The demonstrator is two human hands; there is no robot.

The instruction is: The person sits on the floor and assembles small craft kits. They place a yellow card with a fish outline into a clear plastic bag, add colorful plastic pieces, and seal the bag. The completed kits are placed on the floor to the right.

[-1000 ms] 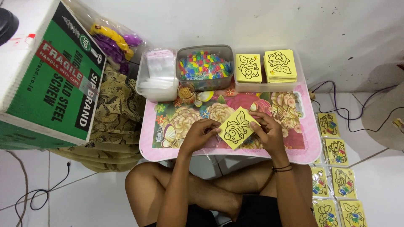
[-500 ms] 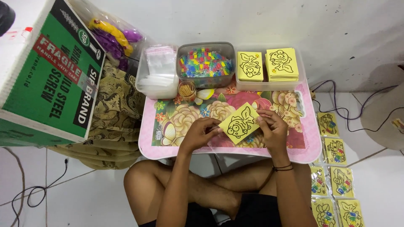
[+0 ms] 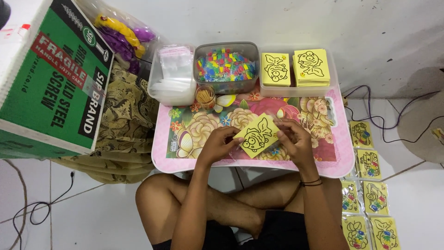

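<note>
A yellow card (image 3: 257, 134) with a black line drawing of a fish is held tilted over the pink floral folding table (image 3: 342, 162). My left hand (image 3: 218, 145) pinches its lower left edge. My right hand (image 3: 292, 140) grips its right edge, fingers curled. Behind it stands a clear tub with two stacks of yellow drawing cards (image 3: 296, 67), a grey tub of small coloured packets (image 3: 225, 64), a small cup of wooden sticks (image 3: 205, 96) and a tub of clear plastic sleeves (image 3: 174, 76).
A large green and white cardboard box (image 3: 51, 83) stands at the left, beside patterned cloth (image 3: 127, 125) and a bag with purple and yellow items (image 3: 121, 37). Packed finished cards (image 3: 367, 194) lie on the floor at the right, near dark cables (image 3: 393, 125). My crossed legs are under the table.
The card has stayed between both hands, turning slightly. The view has shifted a little; nothing else on the table moved.
</note>
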